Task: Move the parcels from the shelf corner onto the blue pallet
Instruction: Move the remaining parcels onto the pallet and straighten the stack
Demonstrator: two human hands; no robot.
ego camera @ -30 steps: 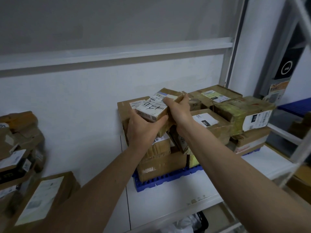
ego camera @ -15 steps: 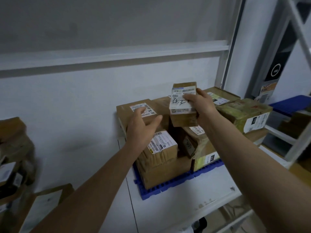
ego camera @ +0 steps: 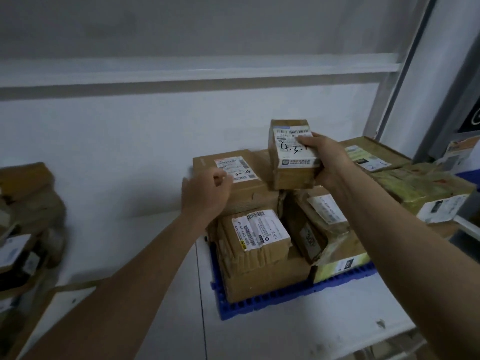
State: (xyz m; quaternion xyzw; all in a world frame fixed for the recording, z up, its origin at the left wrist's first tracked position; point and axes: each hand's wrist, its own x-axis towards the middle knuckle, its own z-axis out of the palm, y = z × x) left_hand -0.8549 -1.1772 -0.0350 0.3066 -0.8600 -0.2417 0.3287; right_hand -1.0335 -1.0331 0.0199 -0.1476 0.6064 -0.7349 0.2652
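The right hand [ego camera: 327, 159] grips a small stiff parcel [ego camera: 293, 154] by its right edge (probably light, one-handed); the left hand [ego camera: 205, 189] hovers loosely curled, empty.

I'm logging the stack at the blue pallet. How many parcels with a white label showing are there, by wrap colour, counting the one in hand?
Brown cardboard parcels: 5, one of them held in the right hand
Yellow-green wrapped parcels: 2
Total: 7
Parcels with no label showing are left out.
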